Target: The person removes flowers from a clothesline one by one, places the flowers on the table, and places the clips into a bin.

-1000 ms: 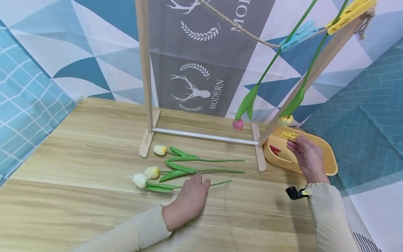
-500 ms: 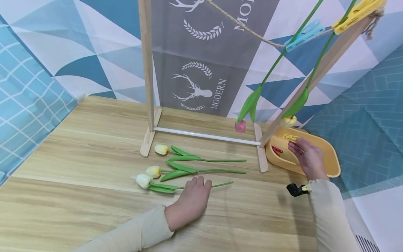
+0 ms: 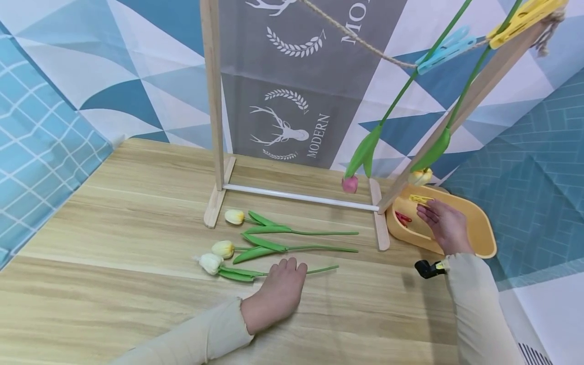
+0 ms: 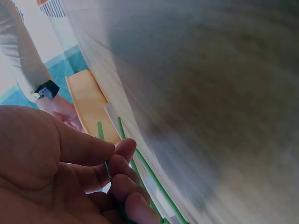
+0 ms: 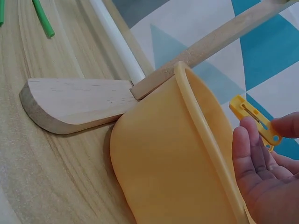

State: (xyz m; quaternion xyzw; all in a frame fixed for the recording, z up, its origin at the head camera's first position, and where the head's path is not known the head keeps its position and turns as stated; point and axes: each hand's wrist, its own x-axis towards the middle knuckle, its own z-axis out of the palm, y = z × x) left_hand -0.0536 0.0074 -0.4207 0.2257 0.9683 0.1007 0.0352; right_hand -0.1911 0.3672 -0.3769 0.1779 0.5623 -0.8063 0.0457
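Note:
In the head view my left hand (image 3: 278,295) is over the stem of the nearest white tulip (image 3: 211,263), which lies on the table. The left wrist view shows the thumb and fingertips pinching that green stem (image 4: 100,130). At the right, my right hand (image 3: 448,227) is above the yellow-orange bin (image 3: 484,238) and pinches a yellow clothespin (image 5: 256,116) between thumb and fingers. Red clothespins (image 3: 403,218) lie inside the bin. Behind the white tulip lie two pale yellow tulips, one nearer (image 3: 223,249) and one farther (image 3: 234,217).
A wooden frame (image 3: 213,101) with a white crossbar (image 3: 301,197) stands behind the flowers. From its rope (image 3: 356,38) a pink tulip (image 3: 350,184) and a yellow tulip (image 3: 420,177) hang upside down, held by a blue clothespin (image 3: 447,50) and a yellow clothespin (image 3: 526,21).
The head view has shifted slightly, so the scene sits a little farther right. Both hands keep nearly the same place and hold.

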